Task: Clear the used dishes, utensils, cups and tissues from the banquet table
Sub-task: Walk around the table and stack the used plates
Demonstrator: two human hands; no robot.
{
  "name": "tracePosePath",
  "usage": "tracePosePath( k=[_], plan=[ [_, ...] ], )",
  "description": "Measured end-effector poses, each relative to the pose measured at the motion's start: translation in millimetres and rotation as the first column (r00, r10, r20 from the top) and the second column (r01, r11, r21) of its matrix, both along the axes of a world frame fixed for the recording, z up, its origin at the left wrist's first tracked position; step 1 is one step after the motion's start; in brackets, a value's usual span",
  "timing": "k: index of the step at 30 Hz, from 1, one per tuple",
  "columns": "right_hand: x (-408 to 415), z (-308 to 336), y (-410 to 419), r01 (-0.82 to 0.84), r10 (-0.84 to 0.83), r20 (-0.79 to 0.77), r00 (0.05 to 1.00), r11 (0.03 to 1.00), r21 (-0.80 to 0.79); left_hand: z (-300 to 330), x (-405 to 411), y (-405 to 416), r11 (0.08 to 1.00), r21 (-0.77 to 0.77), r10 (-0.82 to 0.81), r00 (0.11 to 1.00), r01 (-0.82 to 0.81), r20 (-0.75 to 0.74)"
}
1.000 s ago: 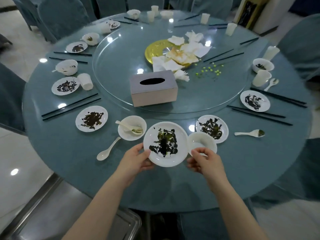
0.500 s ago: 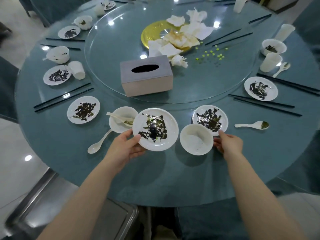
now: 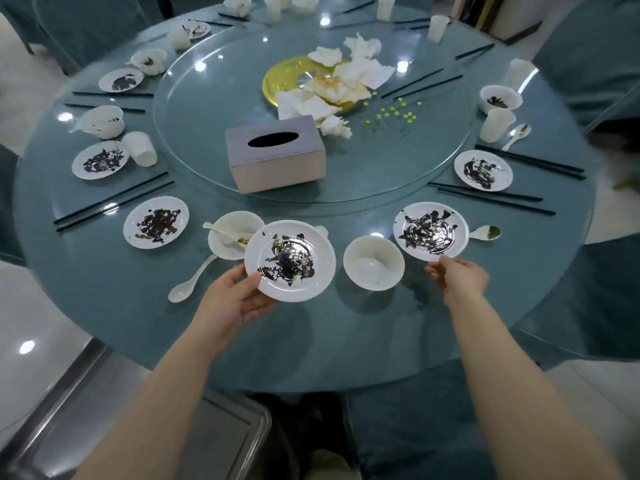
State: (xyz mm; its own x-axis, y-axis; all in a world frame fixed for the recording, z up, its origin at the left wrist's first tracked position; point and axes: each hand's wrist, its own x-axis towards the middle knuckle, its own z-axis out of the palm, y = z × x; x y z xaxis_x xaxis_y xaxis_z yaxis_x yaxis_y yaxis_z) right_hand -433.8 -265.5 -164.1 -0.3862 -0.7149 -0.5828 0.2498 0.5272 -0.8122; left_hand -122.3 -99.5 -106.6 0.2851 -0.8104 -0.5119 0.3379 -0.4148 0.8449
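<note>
My left hand (image 3: 235, 299) grips the near-left rim of a white plate (image 3: 290, 260) smeared with dark scraps, held just above the round teal table (image 3: 311, 341). My right hand (image 3: 457, 277) pinches the near rim of a second soiled plate (image 3: 431, 231) to the right. An empty white bowl (image 3: 374, 267) stands between the two plates. Left of the held plate sits a bowl with a spoon in it (image 3: 232, 239), and a loose white spoon (image 3: 192, 280) lies beside my left hand.
A glass turntable (image 3: 207, 109) carries a grey tissue box (image 3: 277, 152), crumpled tissues (image 3: 346, 81) on a gold plate and green bits. More soiled plates, bowls, paper cups, spoons and black chopsticks ring the table. A metal cart (image 3: 221, 438) stands below left; teal chairs surround.
My right hand left the empty bowl, moved right and took hold of the second soiled plate. My left hand keeps its plate, now lifted slightly over the bowl with the spoon.
</note>
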Motion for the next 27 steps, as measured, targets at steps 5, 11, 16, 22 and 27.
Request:
tracePosePath(
  k=[5,11,16,22,27],
  plan=[
    [9.2,23.4,42.1,0.051,-0.045,0.084,0.995,0.997,-0.065,3.0,2.6,29.8,0.999,-0.01,0.032,0.999,-0.032,-0.015],
    [46.5,39.8,129.8,-0.133,0.143,0.149,0.978,0.988,-0.078,7.2,1.9,77.6,0.999,-0.016,0.05,0.998,-0.05,-0.035],
    [83.0,62.9,188.0,-0.378,0.388,0.094,0.917,0.919,-0.107,8.8,9.9,120.1,0.998,0.004,0.066,0.998,-0.066,-0.01],
    [129.4,78.9,233.2,-0.58,0.575,-0.08,0.815,0.808,-0.099,13.0,19.8,162.4,0.998,-0.014,0.059,0.998,-0.059,-0.003],
    [170.0,80.7,251.6,-0.64,0.642,-0.005,0.767,0.764,-0.086,16.0,36.4,186.3,0.99,-0.021,0.141,0.989,-0.142,-0.039]
  ],
)
